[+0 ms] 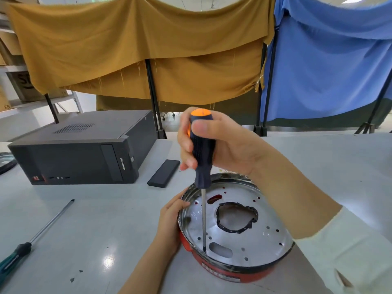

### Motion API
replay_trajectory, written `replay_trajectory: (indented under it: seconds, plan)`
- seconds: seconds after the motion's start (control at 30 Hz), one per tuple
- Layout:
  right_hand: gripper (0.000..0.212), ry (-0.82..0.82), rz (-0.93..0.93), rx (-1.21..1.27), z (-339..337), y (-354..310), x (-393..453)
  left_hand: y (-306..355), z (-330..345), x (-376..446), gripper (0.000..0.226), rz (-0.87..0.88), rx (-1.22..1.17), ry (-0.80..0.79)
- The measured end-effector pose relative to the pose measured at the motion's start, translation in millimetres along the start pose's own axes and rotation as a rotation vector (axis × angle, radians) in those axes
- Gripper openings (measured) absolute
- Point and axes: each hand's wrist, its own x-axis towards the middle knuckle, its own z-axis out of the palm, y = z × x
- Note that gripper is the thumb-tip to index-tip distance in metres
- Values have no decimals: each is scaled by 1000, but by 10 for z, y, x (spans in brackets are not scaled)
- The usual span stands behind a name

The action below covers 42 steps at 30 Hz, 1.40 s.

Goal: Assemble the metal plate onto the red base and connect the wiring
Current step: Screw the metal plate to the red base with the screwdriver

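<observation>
A round shiny metal plate with several small holes and a black-edged centre opening sits in the red base at the table's near edge. My right hand grips a screwdriver with a dark blue handle and orange cap, held upright. Its tip touches the plate near the front-left rim. My left hand clasps the left rim of the plate and base. No wiring is visible.
A black desktop computer case lies on its side at the back left. A flat black device lies beside it. A second, long screwdriver with a green-black handle rests at the left. Yellow and blue cloths hang behind the table.
</observation>
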Motion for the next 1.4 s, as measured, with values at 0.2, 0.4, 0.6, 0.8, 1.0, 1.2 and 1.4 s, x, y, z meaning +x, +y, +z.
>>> replay_trajectory:
  seconds: [0.2, 0.4, 0.6, 0.8, 1.0, 1.2, 1.4]
  plan:
    - [18, 328, -28, -112, 49, 137, 102, 39, 16, -25, 42, 8, -13, -13]
    - [13, 466, -112, -253, 6, 136, 59, 40, 11, -17, 43, -18, -19, 11]
    - [24, -42, 57, 191, -72, 64, 35, 49, 1, -8, 43, -13, 5, 2]
    - [12, 626, -147, -283, 79, 191, 64, 61, 9, -19, 42, -6, 17, -2]
    - [17, 107, 23, 53, -51, 9, 43, 71, 13, -8, 42, -29, 28, 25]
    - [26, 285, 11, 49, 53, 75, 126, 78, 19, -23, 42, -3, 29, 18]
    - [26, 424, -92, -185, 103, 94, 126, 82, 5, -19, 40, -13, 46, 8]
